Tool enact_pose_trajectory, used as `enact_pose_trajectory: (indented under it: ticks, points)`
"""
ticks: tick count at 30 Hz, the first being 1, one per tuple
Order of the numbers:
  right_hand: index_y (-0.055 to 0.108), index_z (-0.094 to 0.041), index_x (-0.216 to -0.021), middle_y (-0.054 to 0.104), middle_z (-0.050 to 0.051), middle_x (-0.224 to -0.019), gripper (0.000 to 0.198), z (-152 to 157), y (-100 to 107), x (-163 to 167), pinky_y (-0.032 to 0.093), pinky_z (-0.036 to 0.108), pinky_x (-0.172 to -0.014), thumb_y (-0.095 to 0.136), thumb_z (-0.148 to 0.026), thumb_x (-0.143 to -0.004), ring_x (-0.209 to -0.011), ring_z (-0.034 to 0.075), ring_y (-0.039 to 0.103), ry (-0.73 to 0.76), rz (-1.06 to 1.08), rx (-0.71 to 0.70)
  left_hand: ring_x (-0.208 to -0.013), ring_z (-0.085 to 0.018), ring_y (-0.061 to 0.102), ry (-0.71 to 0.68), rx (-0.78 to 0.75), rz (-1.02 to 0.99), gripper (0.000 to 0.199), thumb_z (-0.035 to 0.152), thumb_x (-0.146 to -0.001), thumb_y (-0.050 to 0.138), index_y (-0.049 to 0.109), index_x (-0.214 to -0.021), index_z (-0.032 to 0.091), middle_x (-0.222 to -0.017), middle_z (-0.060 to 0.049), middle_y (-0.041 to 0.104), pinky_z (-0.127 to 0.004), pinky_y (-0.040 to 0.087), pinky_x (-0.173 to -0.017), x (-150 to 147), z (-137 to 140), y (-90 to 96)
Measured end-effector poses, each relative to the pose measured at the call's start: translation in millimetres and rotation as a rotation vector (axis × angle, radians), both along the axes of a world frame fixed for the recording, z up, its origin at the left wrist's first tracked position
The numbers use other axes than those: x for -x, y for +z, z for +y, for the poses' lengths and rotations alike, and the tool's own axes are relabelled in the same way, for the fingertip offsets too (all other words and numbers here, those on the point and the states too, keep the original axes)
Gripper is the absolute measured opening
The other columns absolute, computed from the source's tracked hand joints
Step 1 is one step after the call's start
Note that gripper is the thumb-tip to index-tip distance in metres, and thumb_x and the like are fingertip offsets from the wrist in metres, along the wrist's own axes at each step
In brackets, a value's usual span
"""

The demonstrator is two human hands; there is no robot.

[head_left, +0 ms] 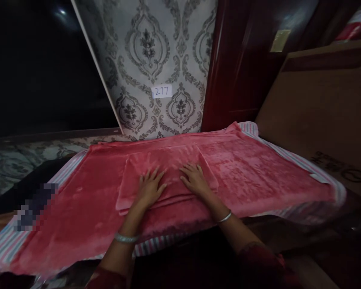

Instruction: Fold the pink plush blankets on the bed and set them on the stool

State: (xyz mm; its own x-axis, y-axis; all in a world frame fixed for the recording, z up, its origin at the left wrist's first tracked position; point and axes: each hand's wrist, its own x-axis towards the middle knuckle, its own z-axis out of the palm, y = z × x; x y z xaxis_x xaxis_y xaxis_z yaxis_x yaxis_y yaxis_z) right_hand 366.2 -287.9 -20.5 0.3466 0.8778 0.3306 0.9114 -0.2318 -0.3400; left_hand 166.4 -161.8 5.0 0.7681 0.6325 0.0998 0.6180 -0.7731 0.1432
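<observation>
A folded pink plush cloth [168,160] lies in the middle of a larger spread of pink plush fabric [243,168]. Flat on the left part of the folded cloth rests my left hand [151,186], its fingers spread. My right hand [194,178] presses on the right part, fingers apart and palm down. Neither hand grips anything. Faint press marks show in the pile near the far edge of the folded cloth. Each of my wrists wears a silver bangle.
Striped fabric [63,172] shows along the edges under the pink spread. A large cardboard box [321,116] stands at the right. Behind are a dark screen [42,68], patterned wallpaper with a paper label [161,91] reading 277, and a dark red door [237,60].
</observation>
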Motion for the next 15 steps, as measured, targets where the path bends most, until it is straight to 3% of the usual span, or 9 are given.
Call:
enact_pose_trajectory:
  ticks: [3,6,10,15]
  points:
    - [0.059,-0.02,-0.144,0.05,0.014,-0.155,0.051,-25,-12,-22,0.025,0.056,-0.122,0.05,-0.034,-0.095,-0.146,0.032,0.039,-0.182,0.076,-0.182,-0.151,-0.041,0.031,0.129,-0.041,-0.093,0.058,0.046,-0.095,0.048,0.055,-0.148,0.022,-0.16,-0.016,0.043,-0.069,0.019,-0.121,37,15,-7.6]
    - [0.052,-0.014,-0.148,0.055,0.019,-0.15,0.061,-48,-36,-41,0.036,0.054,-0.117,0.045,-0.043,-0.095,-0.139,0.032,0.049,-0.33,0.273,-0.365,-0.151,-0.035,0.035,0.277,0.03,-0.388,0.065,0.047,-0.094,0.042,0.053,-0.146,0.01,-0.159,-0.022,0.043,-0.056,0.026,-0.124,72,25,-24.1]
    - [0.057,-0.014,-0.142,0.065,0.018,-0.138,0.065,-60,-58,-49,0.044,0.051,-0.112,0.039,-0.056,-0.095,-0.129,0.031,0.059,-0.353,0.48,-0.455,-0.145,-0.031,0.046,0.427,0.27,-0.704,0.076,0.059,-0.09,0.041,0.046,-0.151,0.014,-0.153,-0.017,0.052,-0.047,0.035,-0.122,96,24,-36.3]
    - [0.06,-0.019,-0.139,0.068,0.013,-0.135,0.057,-58,-53,-42,0.047,0.047,-0.11,0.039,-0.051,-0.097,-0.126,0.028,0.063,-0.319,0.462,-0.471,-0.133,-0.035,0.058,0.546,0.517,-0.762,0.09,0.074,-0.084,0.045,0.035,-0.158,0.022,-0.148,-0.014,0.057,-0.05,0.051,-0.108,108,28,-36.3]
